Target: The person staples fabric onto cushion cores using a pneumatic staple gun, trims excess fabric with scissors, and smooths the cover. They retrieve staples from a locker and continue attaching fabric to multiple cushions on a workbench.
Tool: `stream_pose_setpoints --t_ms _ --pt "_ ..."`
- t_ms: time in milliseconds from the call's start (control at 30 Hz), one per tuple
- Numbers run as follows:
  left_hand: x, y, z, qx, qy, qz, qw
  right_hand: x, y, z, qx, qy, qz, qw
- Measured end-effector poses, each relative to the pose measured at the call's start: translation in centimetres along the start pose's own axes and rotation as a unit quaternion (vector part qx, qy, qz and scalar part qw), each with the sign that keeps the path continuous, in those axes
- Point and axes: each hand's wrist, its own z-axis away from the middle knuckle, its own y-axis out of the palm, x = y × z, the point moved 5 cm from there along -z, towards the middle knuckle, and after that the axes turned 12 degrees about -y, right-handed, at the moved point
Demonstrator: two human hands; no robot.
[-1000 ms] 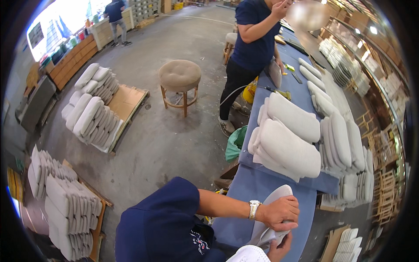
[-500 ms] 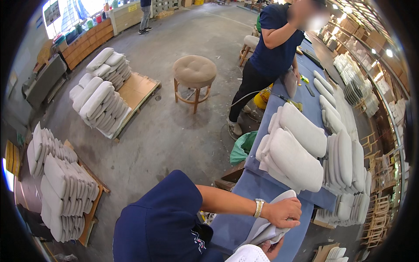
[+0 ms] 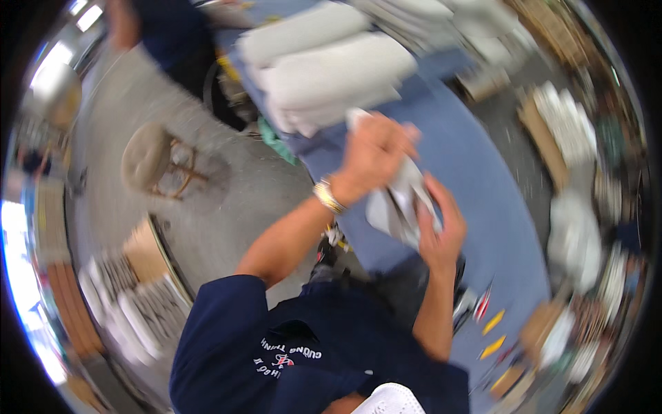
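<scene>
Near the middle of the frame we see a pale cushion (image 3: 407, 178) held over the blue table (image 3: 489, 200). The left hand (image 3: 376, 153), with a watch (image 3: 327, 195) at its wrist, lies across the cushion's upper end, whose tip shows past the knuckles; with the blur, we cannot tell whether those fingers are clamped or merely resting. The right hand (image 3: 441, 224) has the lower right edge pinched between thumb and fingers. Below the left hand, we see a loose pale flap (image 3: 386, 215). A cushion stack (image 3: 338, 72) sits at top centre, a round stool (image 3: 147, 156) at upper left.
</scene>
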Motion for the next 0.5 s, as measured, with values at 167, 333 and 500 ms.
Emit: stream_pose_setpoints --t_ms 167,333,500 --pt "-0.2 -1.3 0.0 -0.037 0.017 0.000 0.999 1.2 -0.5 -0.6 -0.053 -0.002 -0.041 0.998" --pt "0.2 -1.3 0.5 -0.041 0.016 -0.008 0.999 0.0 0.6 0.2 -0.077 -0.021 -0.057 0.995" --pt "-0.4 -1.5 0.7 -0.058 0.022 -0.015 0.998 -0.5 1.3 0.4 -0.055 0.002 -0.063 0.997"
